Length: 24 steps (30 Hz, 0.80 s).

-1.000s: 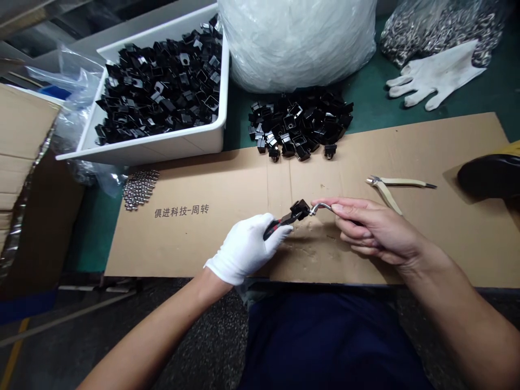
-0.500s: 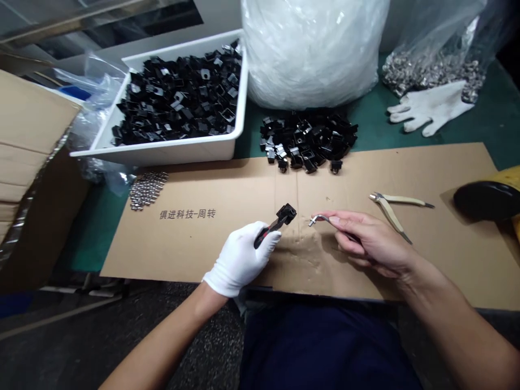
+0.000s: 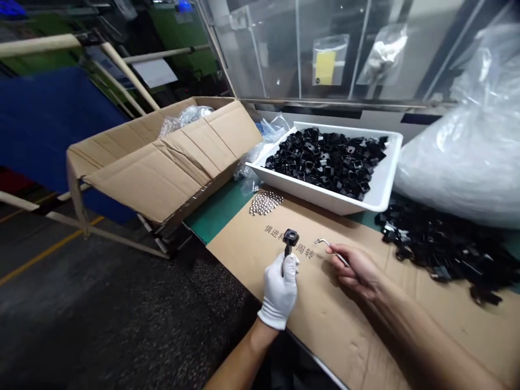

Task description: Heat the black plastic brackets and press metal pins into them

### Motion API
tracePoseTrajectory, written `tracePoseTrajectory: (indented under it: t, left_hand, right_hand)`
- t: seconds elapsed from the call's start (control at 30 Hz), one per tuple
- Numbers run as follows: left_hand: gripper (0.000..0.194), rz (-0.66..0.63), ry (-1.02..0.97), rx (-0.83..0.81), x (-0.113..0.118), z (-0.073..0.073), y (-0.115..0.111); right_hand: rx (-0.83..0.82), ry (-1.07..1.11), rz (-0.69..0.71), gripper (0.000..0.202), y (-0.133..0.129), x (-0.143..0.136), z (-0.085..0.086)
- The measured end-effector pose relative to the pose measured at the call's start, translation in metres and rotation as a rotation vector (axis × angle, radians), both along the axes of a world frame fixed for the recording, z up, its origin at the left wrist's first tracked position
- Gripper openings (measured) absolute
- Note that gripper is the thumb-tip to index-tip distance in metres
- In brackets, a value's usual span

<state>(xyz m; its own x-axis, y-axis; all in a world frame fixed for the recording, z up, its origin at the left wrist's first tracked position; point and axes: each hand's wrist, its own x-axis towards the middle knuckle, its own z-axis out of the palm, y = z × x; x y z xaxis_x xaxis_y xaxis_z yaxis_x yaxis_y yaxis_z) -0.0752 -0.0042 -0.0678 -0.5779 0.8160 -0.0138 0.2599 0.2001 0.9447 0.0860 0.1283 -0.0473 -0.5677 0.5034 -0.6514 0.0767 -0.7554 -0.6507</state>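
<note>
My left hand (image 3: pixel 280 290), in a white glove, is closed round a dark tool (image 3: pixel 288 251). At the tool's upper end sits a small black part (image 3: pixel 291 236) with a round opening. My bare right hand (image 3: pixel 357 270) grips a thin bent metal rod (image 3: pixel 339 257); its tip, with a small silvery piece (image 3: pixel 318 241), points left towards the black part, apart from it. Both hands are above the brown cardboard sheet (image 3: pixel 325 314). Small shiny metal pieces (image 3: pixel 266 203) lie beyond my left hand on the sheet.
A white tray (image 3: pixel 345 206) holds many black parts. More black parts (image 3: pixel 439 254) are piled at the right beside a large plastic bag (image 3: pixel 467 168). An open cardboard box (image 3: pixel 162 168) stands at the left, near the green table (image 3: pixel 221 211).
The view has swung to the left. Both hands, still holding their tools, are now over the printed left part of the cardboard, closer to the small metal pieces. The pliers and loose glove are out of view.
</note>
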Motion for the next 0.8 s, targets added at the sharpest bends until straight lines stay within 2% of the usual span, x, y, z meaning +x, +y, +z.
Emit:
tracePoseTrajectory:
  t: [0.1,0.23,0.37,0.57,0.8]
  left_hand:
    - [0.051,0.080,-0.202,0.138,-0.011,-0.007,0.000]
    - [0.055,0.193,-0.452,0.246,-0.015,-0.010,0.000]
    - [0.056,0.194,-0.474,0.238,-0.014,-0.009,-0.001]
    - [0.058,0.203,-0.426,0.192,-0.012,-0.011,-0.005]
    - [0.055,0.190,-0.430,0.180,-0.010,-0.011,-0.008]
  right_hand:
    - [0.023,-0.043,0.077,0.027,0.029,-0.057,-0.001]
    - [0.121,-0.117,0.158,0.030,0.056,-0.123,-0.003]
    - [0.310,-0.202,0.208,0.033,0.066,-0.164,-0.010]
    - [0.708,-0.330,0.274,0.032,0.068,-0.180,-0.021]
    - [1.125,-0.389,0.314,0.029,0.061,-0.175,-0.017]
